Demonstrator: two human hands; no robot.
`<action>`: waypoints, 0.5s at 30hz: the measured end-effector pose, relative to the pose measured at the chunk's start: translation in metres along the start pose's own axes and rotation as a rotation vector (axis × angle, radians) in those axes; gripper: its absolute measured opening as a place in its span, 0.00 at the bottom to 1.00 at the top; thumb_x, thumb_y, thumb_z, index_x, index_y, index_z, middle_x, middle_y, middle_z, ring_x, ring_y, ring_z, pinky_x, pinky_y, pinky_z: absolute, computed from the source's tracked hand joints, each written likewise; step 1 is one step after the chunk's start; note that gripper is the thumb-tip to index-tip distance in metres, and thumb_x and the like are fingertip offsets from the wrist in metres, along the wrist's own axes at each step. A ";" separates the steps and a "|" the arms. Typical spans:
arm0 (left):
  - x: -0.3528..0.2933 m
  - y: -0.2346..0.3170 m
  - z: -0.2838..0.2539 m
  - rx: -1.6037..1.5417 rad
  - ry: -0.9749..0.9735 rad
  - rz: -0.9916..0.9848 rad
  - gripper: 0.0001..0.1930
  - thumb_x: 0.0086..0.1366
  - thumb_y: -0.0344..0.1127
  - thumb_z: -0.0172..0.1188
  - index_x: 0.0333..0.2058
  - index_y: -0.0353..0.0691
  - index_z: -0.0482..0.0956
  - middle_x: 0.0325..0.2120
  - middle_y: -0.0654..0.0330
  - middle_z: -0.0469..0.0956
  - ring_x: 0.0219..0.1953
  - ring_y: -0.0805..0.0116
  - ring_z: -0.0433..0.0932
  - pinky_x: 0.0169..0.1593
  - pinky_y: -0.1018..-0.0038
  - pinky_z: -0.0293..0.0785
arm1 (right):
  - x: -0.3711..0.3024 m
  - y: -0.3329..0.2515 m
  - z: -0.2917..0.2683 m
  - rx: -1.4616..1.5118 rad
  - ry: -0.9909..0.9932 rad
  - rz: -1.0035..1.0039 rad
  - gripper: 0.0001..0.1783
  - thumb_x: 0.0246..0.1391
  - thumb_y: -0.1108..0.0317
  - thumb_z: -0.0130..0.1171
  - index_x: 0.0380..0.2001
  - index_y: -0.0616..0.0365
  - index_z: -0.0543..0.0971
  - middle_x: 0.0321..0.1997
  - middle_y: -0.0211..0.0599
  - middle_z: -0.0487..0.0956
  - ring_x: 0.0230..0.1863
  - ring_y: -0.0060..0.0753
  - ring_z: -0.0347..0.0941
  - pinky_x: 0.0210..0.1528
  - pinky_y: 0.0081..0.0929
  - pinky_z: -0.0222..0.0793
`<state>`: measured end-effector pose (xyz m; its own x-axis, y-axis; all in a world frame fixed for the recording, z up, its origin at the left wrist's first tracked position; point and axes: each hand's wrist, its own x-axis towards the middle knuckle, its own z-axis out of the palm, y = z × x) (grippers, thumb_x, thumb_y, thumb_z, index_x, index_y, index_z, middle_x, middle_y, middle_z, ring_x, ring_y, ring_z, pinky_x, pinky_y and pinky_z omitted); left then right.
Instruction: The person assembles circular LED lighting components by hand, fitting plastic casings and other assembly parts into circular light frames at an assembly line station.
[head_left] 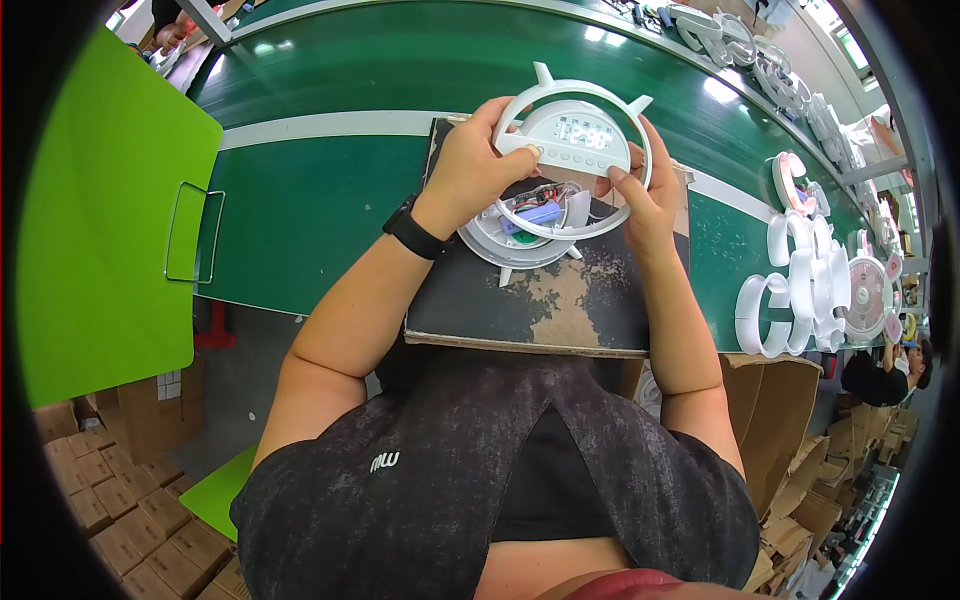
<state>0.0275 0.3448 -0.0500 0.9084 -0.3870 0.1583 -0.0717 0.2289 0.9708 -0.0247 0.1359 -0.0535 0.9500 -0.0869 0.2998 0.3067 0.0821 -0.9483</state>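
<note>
Between my two hands is a white ring-shaped housing (pixel 575 157) with a lit digital display and a row of small buttons. My left hand (pixel 472 172) grips its left side, the thumb pressed near the leftmost button. At the right side, my right hand (pixel 652 200) is closed round the rim, its thumb at the panel's lower right. Just below lies an open round white base (pixel 487 249), partly hidden by the ring. Inside it are a blue cylindrical battery (pixel 531 218), wires and small electronic parts. A worn dark board (pixel 450 305) lies under the base.
A green bench (pixel 290 215) spans the front, with a green conveyor belt (pixel 400 65) beyond. White curved housings (pixel 800 285) cluster at the right. A bright green panel (pixel 120 220) stands left. Cardboard boxes (pixel 165 540) are stacked lower left; another person (pixel 880 375) is far right.
</note>
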 end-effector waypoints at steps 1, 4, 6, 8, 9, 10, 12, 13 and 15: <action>0.000 0.001 0.000 0.029 0.005 0.006 0.25 0.56 0.27 0.59 0.52 0.28 0.67 0.36 0.53 0.78 0.31 0.71 0.80 0.36 0.77 0.79 | 0.000 0.000 0.000 -0.008 -0.009 -0.004 0.37 0.48 0.78 0.53 0.64 0.64 0.58 0.41 0.43 0.77 0.30 0.23 0.73 0.32 0.19 0.72; 0.000 -0.001 0.000 0.064 0.018 0.029 0.24 0.55 0.29 0.60 0.51 0.28 0.68 0.36 0.53 0.78 0.31 0.71 0.80 0.35 0.77 0.79 | 0.000 0.001 0.000 -0.003 -0.016 -0.006 0.37 0.48 0.78 0.53 0.64 0.64 0.58 0.40 0.42 0.77 0.29 0.23 0.73 0.32 0.20 0.71; 0.001 -0.003 -0.001 0.069 0.031 0.045 0.24 0.55 0.29 0.60 0.51 0.28 0.69 0.36 0.52 0.79 0.31 0.71 0.80 0.35 0.76 0.79 | 0.000 0.000 0.002 -0.013 -0.017 -0.003 0.37 0.48 0.78 0.53 0.64 0.64 0.57 0.40 0.42 0.77 0.29 0.23 0.73 0.32 0.20 0.71; 0.001 -0.004 -0.001 0.067 0.019 0.046 0.24 0.54 0.30 0.60 0.51 0.28 0.69 0.36 0.52 0.79 0.30 0.71 0.81 0.35 0.77 0.79 | 0.000 -0.001 0.003 -0.025 -0.021 0.001 0.38 0.48 0.78 0.53 0.64 0.65 0.57 0.39 0.42 0.77 0.29 0.24 0.73 0.32 0.21 0.71; 0.001 -0.004 -0.001 0.062 0.030 0.051 0.24 0.54 0.30 0.60 0.51 0.28 0.69 0.36 0.52 0.79 0.30 0.71 0.81 0.35 0.77 0.79 | 0.000 -0.001 0.003 -0.018 -0.018 -0.003 0.38 0.48 0.78 0.53 0.64 0.65 0.57 0.39 0.42 0.77 0.28 0.24 0.73 0.32 0.21 0.71; 0.001 -0.005 -0.001 0.053 0.023 0.054 0.24 0.54 0.30 0.60 0.51 0.28 0.69 0.36 0.52 0.79 0.30 0.71 0.81 0.34 0.77 0.79 | 0.000 0.000 0.003 -0.010 -0.015 -0.006 0.37 0.48 0.78 0.52 0.64 0.65 0.57 0.39 0.43 0.77 0.28 0.24 0.73 0.33 0.21 0.71; 0.001 -0.005 -0.001 0.037 0.024 0.059 0.25 0.55 0.30 0.61 0.51 0.28 0.68 0.36 0.52 0.79 0.30 0.71 0.81 0.34 0.77 0.79 | 0.000 0.002 0.001 -0.003 -0.024 -0.007 0.37 0.48 0.77 0.52 0.64 0.65 0.57 0.38 0.43 0.77 0.29 0.25 0.73 0.33 0.21 0.72; 0.001 -0.004 -0.002 0.035 0.008 0.046 0.25 0.55 0.30 0.61 0.52 0.28 0.68 0.37 0.53 0.78 0.30 0.72 0.80 0.33 0.78 0.79 | 0.001 0.002 0.001 0.009 -0.022 -0.009 0.37 0.48 0.77 0.52 0.64 0.65 0.57 0.38 0.43 0.77 0.29 0.25 0.73 0.33 0.22 0.72; 0.001 -0.003 -0.003 0.028 0.005 0.035 0.26 0.56 0.31 0.61 0.53 0.28 0.67 0.37 0.53 0.78 0.30 0.73 0.80 0.33 0.78 0.79 | 0.002 0.000 0.003 0.029 -0.021 0.022 0.36 0.49 0.75 0.52 0.64 0.64 0.58 0.39 0.43 0.77 0.30 0.26 0.74 0.34 0.23 0.72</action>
<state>0.0296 0.3463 -0.0529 0.9070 -0.3750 0.1915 -0.1149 0.2170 0.9694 -0.0227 0.1388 -0.0526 0.9574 -0.0636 0.2816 0.2873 0.1124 -0.9512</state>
